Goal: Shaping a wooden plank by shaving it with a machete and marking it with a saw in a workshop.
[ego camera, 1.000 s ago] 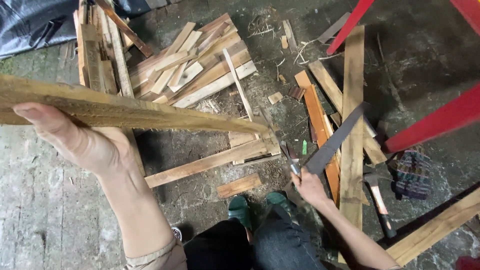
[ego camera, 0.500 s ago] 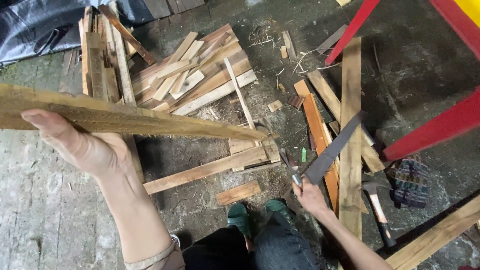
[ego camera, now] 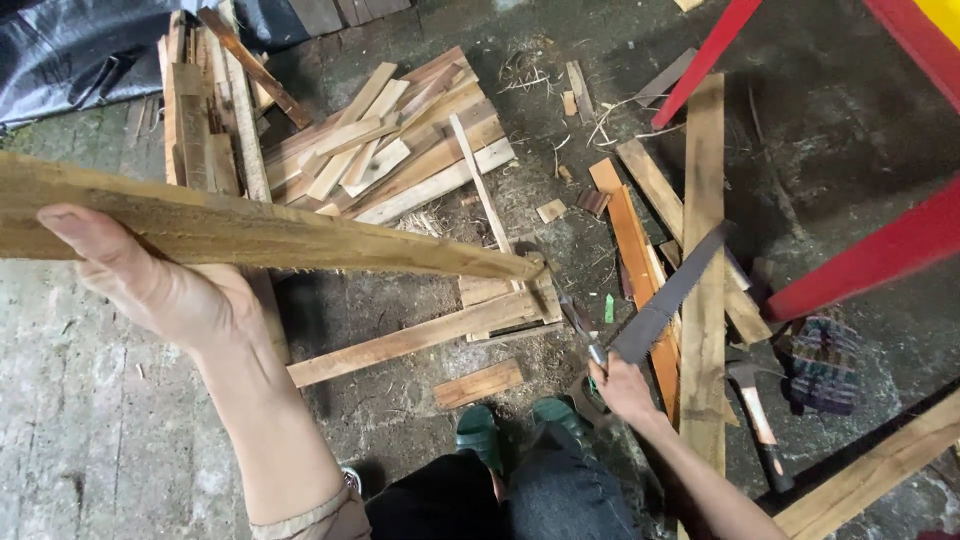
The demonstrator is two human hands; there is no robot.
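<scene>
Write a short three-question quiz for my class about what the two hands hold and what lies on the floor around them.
1. True or false: the left hand holds a long plank lifted off the floor.
2. What does the right hand grip? A) a hand saw B) a paintbrush C) a drill
3. Fill in: on the floor to the right of the right arm lies a ____ with a wooden handle, next to a checked cloth.

Key
1. True: its far end points toward the pile of wood scraps.
2. A: the blade slants up and to the right.
3. Hammer.
</scene>
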